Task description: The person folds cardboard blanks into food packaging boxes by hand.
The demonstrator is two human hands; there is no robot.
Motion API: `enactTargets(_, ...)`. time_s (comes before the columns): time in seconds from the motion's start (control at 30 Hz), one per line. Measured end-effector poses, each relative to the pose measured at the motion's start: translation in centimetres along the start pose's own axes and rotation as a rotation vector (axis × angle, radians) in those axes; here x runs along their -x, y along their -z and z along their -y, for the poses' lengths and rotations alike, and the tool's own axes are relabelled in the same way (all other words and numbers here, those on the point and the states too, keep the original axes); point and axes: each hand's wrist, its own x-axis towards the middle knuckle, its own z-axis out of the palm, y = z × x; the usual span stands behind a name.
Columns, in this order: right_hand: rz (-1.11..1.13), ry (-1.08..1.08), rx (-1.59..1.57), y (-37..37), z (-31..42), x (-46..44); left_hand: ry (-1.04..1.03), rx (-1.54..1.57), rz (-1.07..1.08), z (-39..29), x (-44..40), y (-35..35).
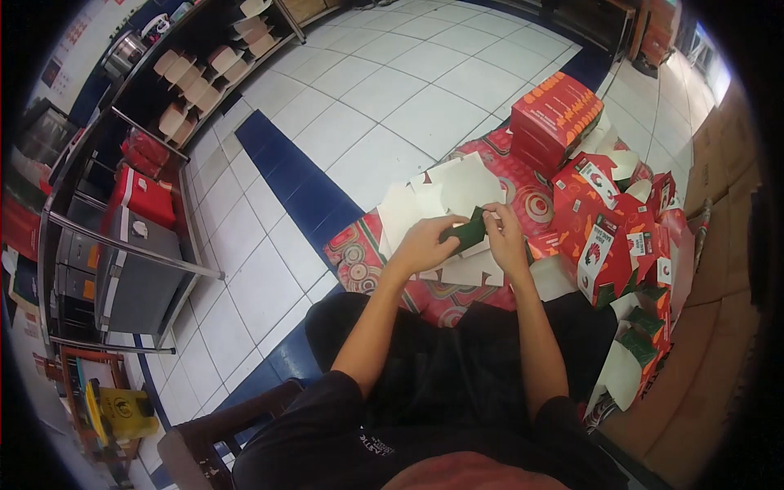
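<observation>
Both hands meet over white cardboard sheets point(457, 184) that lie on a red patterned cloth point(355, 253). My left hand point(429, 242) grips the left end of a dark green cardboard flap point(468, 234), thumb on top. Closed at the flap's right end is my right hand point(505, 237), its fingertips pinching the edge. Whether the flap belongs to the white sheet beneath cannot be made out.
A stack of red boxes point(555, 122) stands at the cloth's far right. Red and green printed cartons point(600, 229) are heaped on the right, beside brown cardboard boxes point(710, 327). Metal shelving point(131, 220) and a yellow container point(126, 412) are on the left.
</observation>
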Motion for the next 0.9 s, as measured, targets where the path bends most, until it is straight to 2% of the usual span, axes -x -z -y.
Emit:
enactTargets(0.03,-0.065,-0.031,-0.075,-0.2,-1.0,-0.2,0.111,0.0,0.015,-0.6,0.1,0.6)
enactTargets(0.1,-0.128,-0.06,-0.15,-0.4,-1.6,-0.5,0.121,0.091,-0.046,-0.3,0.2,1.3)
enactTargets(0.17,-0.264,-0.245,-0.467,-0.2,-0.7,-0.6,0.063,0.236,-0.165,1.4,0.0,1.1)
enactTargets(0.2,-0.263,-0.245,-0.467,0.0,-0.3,-0.6,0.063,0.237,-0.165,1.9,-0.2,1.1)
enactTargets(0.27,-0.238,-0.34,-0.672,0.3,0.6,-0.5,0.081,0.313,-0.244,2.7,-0.4,1.0)
enactTargets(0.33,-0.157,-0.307,-0.661,0.3,-0.1,-0.3,0.127,0.37,-0.254,2.1,-0.3,1.1)
enactTargets(0.4,-0.077,-0.272,-0.649,0.3,-0.4,-0.4,0.174,0.285,-0.262,3.0,-0.3,1.0)
enactTargets(0.47,0.114,-0.038,-0.338,0.1,-0.2,-0.5,0.174,0.324,-0.224,3.5,-0.3,0.5)
enactTargets(0.5,0.115,-0.037,-0.339,0.0,0.1,-0.4,0.175,0.365,-0.185,3.8,-0.3,0.3)
enactTargets(0.57,0.173,0.128,-0.045,-0.3,0.5,0.3,0.222,0.458,-0.147,4.4,-0.3,0.1)
enactTargets(0.6,0.172,0.127,-0.045,-0.4,0.4,0.4,0.269,0.551,-0.109,4.4,-0.3,0.1)
enactTargets(0.7,0.125,0.169,-0.021,-0.8,0.1,0.5,0.248,0.542,-0.109,3.9,-0.1,0.2)
enactTargets(0.73,0.127,0.097,-0.031,-0.7,0.0,0.5,0.247,0.541,-0.109,3.5,-0.1,0.4)
enactTargets(0.8,0.127,0.024,-0.042,-0.7,-0.2,0.6,0.3,0.467,-0.092,3.0,0.1,0.7)
enactTargets(0.87,-0.067,-0.001,-0.053,-1.1,-0.7,0.5,0.305,0.367,-0.088,2.9,-0.2,0.7)
enactTargets(0.9,-0.068,-0.001,-0.053,-1.1,-0.6,0.5,0.312,0.267,-0.086,3.2,-0.3,0.6)
